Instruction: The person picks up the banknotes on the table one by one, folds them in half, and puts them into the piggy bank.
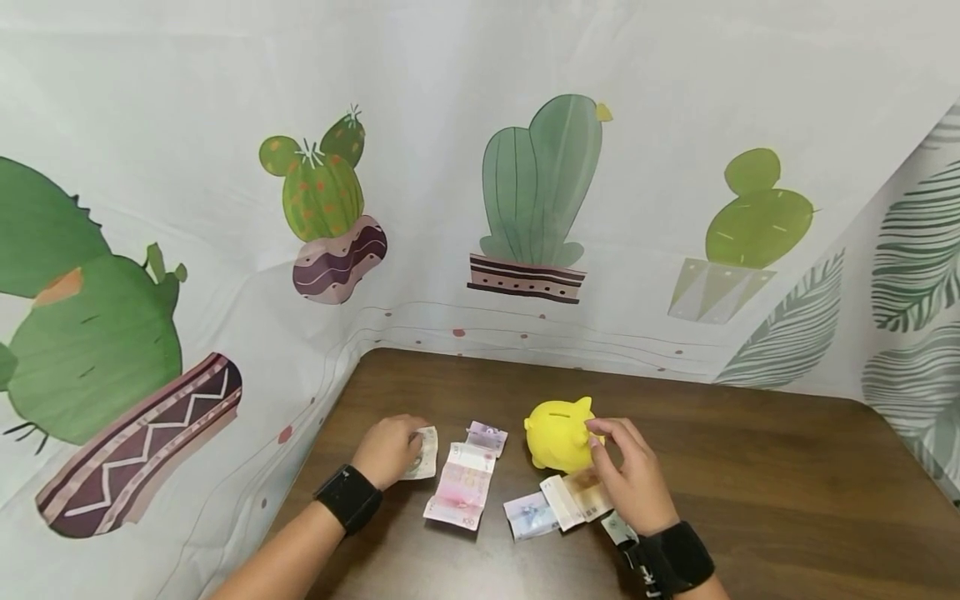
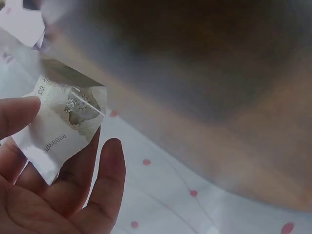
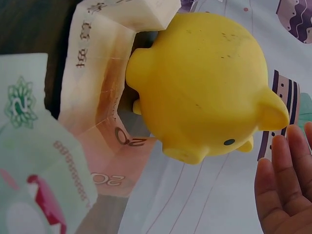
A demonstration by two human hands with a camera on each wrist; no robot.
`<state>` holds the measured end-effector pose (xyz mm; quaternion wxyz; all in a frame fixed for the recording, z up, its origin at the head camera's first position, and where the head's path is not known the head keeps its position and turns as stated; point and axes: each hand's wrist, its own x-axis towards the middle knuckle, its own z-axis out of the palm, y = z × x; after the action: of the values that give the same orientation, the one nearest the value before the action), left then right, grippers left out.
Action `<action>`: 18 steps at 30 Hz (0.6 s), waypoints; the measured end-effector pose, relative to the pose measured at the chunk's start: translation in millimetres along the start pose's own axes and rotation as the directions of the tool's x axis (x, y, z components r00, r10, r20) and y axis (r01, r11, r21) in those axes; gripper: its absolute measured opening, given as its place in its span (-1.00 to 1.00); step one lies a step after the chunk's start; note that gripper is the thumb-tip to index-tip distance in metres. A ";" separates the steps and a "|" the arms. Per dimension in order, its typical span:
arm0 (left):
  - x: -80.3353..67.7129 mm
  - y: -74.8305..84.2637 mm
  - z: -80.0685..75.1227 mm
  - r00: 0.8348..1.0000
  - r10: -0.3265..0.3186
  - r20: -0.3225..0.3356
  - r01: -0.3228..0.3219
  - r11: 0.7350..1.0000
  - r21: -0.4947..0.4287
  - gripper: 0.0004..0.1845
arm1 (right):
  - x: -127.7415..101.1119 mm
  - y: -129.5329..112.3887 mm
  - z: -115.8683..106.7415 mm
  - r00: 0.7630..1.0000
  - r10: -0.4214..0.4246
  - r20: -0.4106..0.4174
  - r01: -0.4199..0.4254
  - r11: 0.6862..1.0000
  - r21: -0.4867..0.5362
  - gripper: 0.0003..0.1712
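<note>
Head view, lower middle: left hand (image 1: pixel 387 451) pinches a folded banknote (image 1: pixel 426 452); right hand (image 1: pixel 636 482), fingers relaxed, touches the yellow piggy bank (image 1: pixel 558 435).

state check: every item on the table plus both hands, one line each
Yellow piggy bank: upright on the table, slot on top, right fingertips at its side.
Left hand: pinching a pale folded banknote.
Right hand: fingers straight, holding nothing.
Pink banknote: creased, lying loose.
Purple banknote: folded, lying loose.
Banknotes by right hand: folded, overlapping.
</note>
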<state>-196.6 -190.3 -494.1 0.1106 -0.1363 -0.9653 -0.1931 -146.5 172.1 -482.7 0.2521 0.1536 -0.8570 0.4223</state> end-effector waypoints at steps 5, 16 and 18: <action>8.0 3.9 -13.9 0.999 -0.010 -0.041 0.008 0.999 -0.038 -0.77 | 0.8 0.1 -0.9 1.000 -0.006 -0.004 0.006 1.000 -0.002 -0.74; 7.4 33.8 -29.7 0.987 0.045 -0.157 -0.073 0.981 -0.179 -0.78 | 0.6 -3.5 -0.8 1.000 -0.017 -0.011 0.017 1.000 -0.015 -0.74; 6.5 41.7 -30.4 0.984 0.050 -0.169 -0.083 0.977 -0.198 -0.78 | 0.3 -3.5 -0.1 0.999 -0.031 -0.012 0.031 0.999 -0.022 -0.73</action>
<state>-185.0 -164.1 -450.7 0.1811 -0.1630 -0.9229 -0.2981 -145.1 170.1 -480.2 0.2656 0.1613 -0.8576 0.4098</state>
